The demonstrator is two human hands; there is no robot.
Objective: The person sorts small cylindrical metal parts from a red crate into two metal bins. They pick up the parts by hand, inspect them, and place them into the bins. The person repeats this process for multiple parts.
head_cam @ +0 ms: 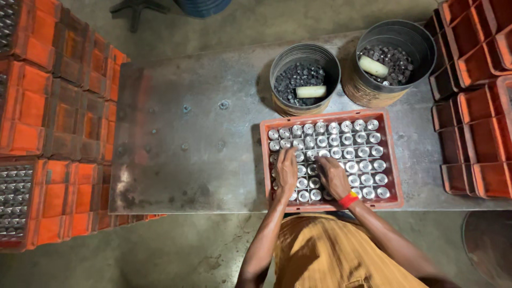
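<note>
Both hands flat and apart, left hand (286,169) and right hand (333,176) covering metal cylinders (349,153) in red tray (326,116), lower centre, fingertips hard to see

- A workshop or small factory floor, centred on a worn steel bench (181,138).
- Left and right of the bench: stacked orange crates (58,106) (some holding metal parts).
- On its far edge: two metal drums (305,58) of dark pieces.
- Beneath: stained concrete floor (160,256).

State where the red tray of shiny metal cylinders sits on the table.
In the head view, the red tray lies at the table's near edge, right of centre, just below two metal buckets, under both hands.
</note>
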